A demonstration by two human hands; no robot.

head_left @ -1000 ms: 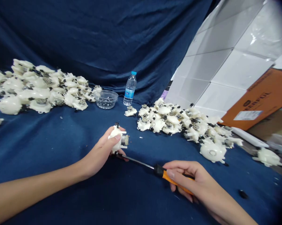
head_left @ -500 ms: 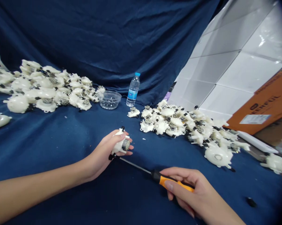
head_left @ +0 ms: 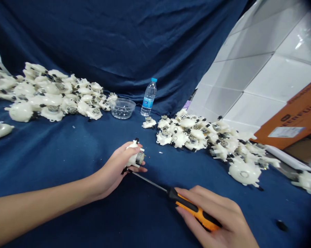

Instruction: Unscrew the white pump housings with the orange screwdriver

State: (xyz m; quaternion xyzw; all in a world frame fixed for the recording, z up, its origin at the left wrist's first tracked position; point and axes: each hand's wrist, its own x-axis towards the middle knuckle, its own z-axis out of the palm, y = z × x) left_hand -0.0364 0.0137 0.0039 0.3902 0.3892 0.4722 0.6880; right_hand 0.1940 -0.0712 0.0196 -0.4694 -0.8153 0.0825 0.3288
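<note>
My left hand (head_left: 114, 168) is closed around a cream plastic housing with a metal motor (head_left: 133, 157), held above the blue cloth. Black pieces stick out at its top and bottom. In my right hand (head_left: 219, 213) is a screwdriver (head_left: 196, 210) with an orange and black handle. Thumb and fingers grip the handle from either side. The thin shaft points up and left, and its tip meets the black piece at the housing's lower end; the exact contact is too small to make out.
Similar housings are heaped at the left (head_left: 52, 100) and right (head_left: 188, 132). Between them stand a clear plastic bowl (head_left: 122, 109) with small bits inside and a water bottle (head_left: 148, 98). White boxes (head_left: 263, 79) and an orange carton (head_left: 297, 117) line the right side.
My right hand has shifted its fingers on the screwdriver handle, so more of the handle shows and the hand is rolled over. The left hand still holds the housing in nearly the same place.
</note>
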